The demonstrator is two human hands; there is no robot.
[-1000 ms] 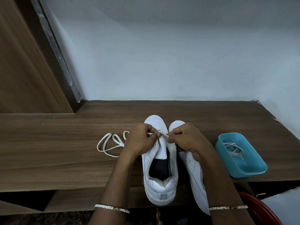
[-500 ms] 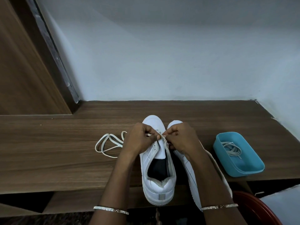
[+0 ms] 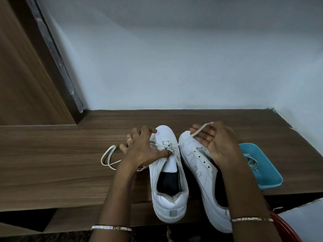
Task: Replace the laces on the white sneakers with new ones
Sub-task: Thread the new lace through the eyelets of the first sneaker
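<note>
Now R hand (image 3: pixel 215 142) has pulled flat white lace (image 3: pixel 199 131) end clear, pinched; L hand (image 3: pixel 141 147), splayed, pins white leather sneaker (image 3: pixel 167 180); eyelet prob. threaded.

Item count, head view, one table (image 3: pixel 61 163).
White sneakers, 2: laced sneaker (image 3: pixel 169 206), unlaced sneaker (image 3: pixel 197 159). Hands, 2: left hand (image 3: pixel 143 151), right hand (image 3: pixel 216 144). Laces: threaded lace (image 3: pixel 108 154), 1; lace bundle (image 3: pixel 251 161), 1, strands not separable. Blue tray (image 3: pixel 267 182), 1. Bracelets, 2, one per wrist: left bracelet (image 3: pixel 111 227), right bracelet (image 3: pixel 250 219). Ring (image 3: pixel 129 140), 1. Red object (image 3: pixel 288 231), 1, partly out of view.
</note>
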